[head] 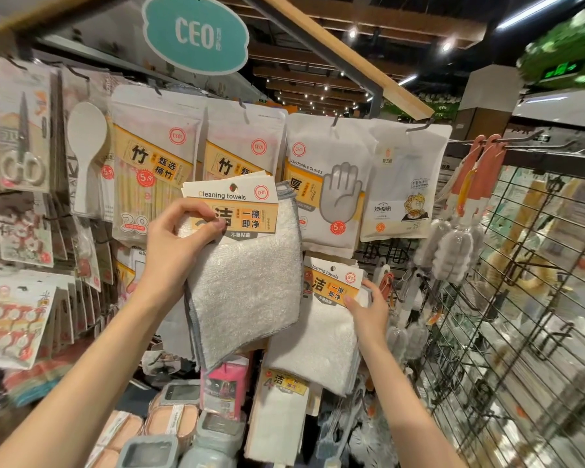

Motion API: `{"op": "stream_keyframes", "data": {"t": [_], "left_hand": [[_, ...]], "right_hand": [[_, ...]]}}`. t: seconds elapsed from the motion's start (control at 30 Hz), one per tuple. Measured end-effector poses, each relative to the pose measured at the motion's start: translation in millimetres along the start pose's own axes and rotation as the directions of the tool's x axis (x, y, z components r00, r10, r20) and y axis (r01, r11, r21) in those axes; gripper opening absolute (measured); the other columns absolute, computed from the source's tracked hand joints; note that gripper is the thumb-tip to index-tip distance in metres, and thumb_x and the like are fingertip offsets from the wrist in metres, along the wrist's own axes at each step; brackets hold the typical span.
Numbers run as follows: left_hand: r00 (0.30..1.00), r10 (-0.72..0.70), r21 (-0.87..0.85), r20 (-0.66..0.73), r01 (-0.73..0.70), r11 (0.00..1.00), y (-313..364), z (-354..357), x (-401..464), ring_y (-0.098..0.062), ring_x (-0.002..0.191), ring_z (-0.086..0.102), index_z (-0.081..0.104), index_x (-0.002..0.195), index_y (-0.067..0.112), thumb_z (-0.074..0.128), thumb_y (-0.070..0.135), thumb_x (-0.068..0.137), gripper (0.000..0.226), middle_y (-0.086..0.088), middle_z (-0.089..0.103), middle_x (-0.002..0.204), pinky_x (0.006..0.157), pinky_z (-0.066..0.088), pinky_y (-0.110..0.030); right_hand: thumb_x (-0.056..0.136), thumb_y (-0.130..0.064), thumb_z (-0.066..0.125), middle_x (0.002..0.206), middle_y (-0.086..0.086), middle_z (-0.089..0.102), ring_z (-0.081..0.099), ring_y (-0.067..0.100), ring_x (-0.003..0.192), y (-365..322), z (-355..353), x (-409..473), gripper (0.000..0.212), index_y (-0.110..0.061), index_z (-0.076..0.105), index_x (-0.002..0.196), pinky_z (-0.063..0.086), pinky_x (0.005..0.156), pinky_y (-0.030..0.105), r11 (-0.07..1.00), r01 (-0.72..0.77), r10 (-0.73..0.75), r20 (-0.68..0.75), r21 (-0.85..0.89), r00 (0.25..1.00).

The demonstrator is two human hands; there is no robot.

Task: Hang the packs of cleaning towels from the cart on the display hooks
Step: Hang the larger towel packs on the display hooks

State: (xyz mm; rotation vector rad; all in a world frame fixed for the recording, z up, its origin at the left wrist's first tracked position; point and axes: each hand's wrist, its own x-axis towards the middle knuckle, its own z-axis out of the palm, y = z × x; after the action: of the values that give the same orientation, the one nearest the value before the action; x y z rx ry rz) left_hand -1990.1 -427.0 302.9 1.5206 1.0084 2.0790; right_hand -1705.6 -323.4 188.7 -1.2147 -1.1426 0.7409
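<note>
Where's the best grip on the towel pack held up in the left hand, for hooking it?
Probably the cardboard header of the raised towel pack, pinched from its left side below the hang hole, as the left hand does now. The card is stiff; the cloth below hangs limp. That leaves the hole clear for a hook.

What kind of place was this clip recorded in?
Most likely a household-goods shop aisle: packaged goods such as disposable gloves hang on display hooks, round price stickers mark the packs, and a teal CEO brand sign hangs overhead.

Display hooks (419, 126) carry hanging glove packs (325, 184), bamboo packs (152, 163) and, seemingly, cleaning towels (321, 332).
</note>
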Motion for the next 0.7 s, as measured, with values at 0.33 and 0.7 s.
{"op": "stream_keyframes", "data": {"t": [0.33,0.7], "left_hand": [[1.000,-0.004,-0.009,-0.013,0.003,1.000,1,3,-4,-0.003,0.085,0.065,0.064,0.073,0.032,0.075,0.005,0.077,0.030,0.016,0.067,0.084,0.062,0.051,-0.017],[1.000,0.004,-0.053,-0.006,-0.004,0.999,5,7,-9,-0.003,0.086,0.065,0.065,0.074,0.033,0.074,0.004,0.079,0.031,0.016,0.068,0.086,0.065,0.051,-0.015]], "right_hand": [[0.081,0.003,0.068,0.121,0.008,0.060,0.055,0.024,0.112,11,-8,-5,0.045,-0.012,0.056,0.122,0.046,0.095,0.039,1.000,-0.026,0.026,-0.028,0.013,0.999],[0.081,0.002,0.068,0.116,0.005,0.060,0.054,0.020,0.108,16,8,22,0.046,-0.013,0.056,0.123,0.043,0.093,0.032,0.997,-0.048,0.045,-0.043,-0.057,0.998]]}}
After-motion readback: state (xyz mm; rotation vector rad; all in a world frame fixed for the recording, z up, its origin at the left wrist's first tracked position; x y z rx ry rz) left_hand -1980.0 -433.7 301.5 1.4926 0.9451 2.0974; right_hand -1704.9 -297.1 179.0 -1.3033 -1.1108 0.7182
